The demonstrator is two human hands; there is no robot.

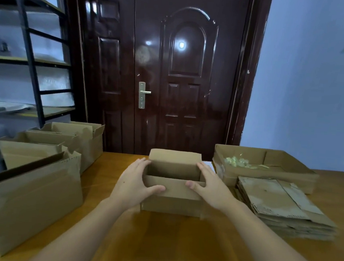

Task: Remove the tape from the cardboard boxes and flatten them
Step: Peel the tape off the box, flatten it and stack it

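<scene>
A small open cardboard box [171, 204] stands on the wooden table [178, 244] straight ahead, its far flap raised. My left hand [135, 181] holds the box's left side, thumb across the near flap and fingers over the left rim. My right hand [210, 185] holds the right side the same way, thumb on the near flap. The inside of the box looks empty.
Several open cardboard boxes [30, 197] stand along the left edge. At the right a stack of flattened boxes [280, 204] lies in front of a shallow cardboard tray [287, 174] holding crumpled tape [236, 162]. A dark door [172, 68] and a metal shelf [28, 57] stand behind.
</scene>
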